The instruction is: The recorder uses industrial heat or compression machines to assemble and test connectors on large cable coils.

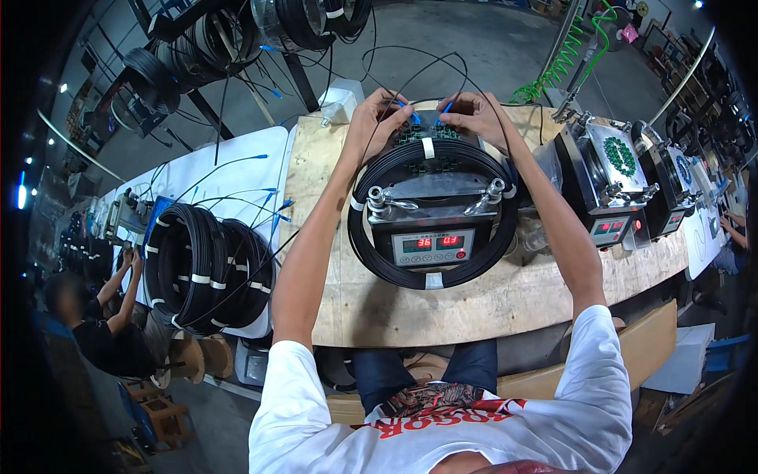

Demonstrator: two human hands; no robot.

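Both my hands are at the far side of a polishing-type machine with a red digital display [432, 247]. My left hand [376, 125] is closed on a blue cable connector [413, 116], held low over the machine's top plate. Across from it, my right hand [480, 118] pinches a second blue connector [447, 109]. Small green holders [409, 137] sit on the plate just below the fingertips. A coil of black cable [387, 271] with white ties lies around the machine; thin black cable loops up beyond my hands.
Several black cable coils [183, 268] stand at the left on a white table [253, 162]. Two similar machines [604, 178] with metal clamps are to the right. Green spiral hoses [564, 67] hang behind them. More coils [213, 43] hang on a rack; a co-worker [110, 324] sits far left.
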